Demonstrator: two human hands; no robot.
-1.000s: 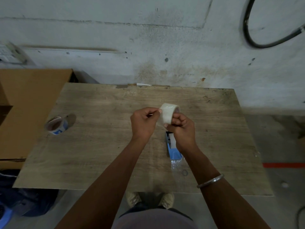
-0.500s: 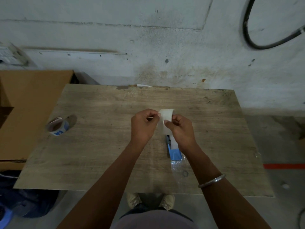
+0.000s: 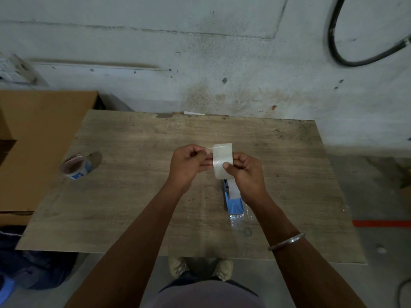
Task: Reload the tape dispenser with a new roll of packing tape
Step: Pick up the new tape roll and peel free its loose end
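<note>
The clear, whitish roll of packing tape (image 3: 222, 160) sits edge-on above the wooden table (image 3: 138, 196), its core hidden. The right hand (image 3: 246, 174) grips it; the left hand (image 3: 189, 164) pinches its barely visible loose end. The blue plastic tape dispenser (image 3: 233, 200) below the roll is half covered by the right hand

- The tape dispenser (image 3: 234, 202) at 6 o'clock of the hands is partly hidden behind the right hand (image 3: 246, 174).
- The cardboard box (image 3: 33, 141) is cut off at 9 o'clock.
</note>
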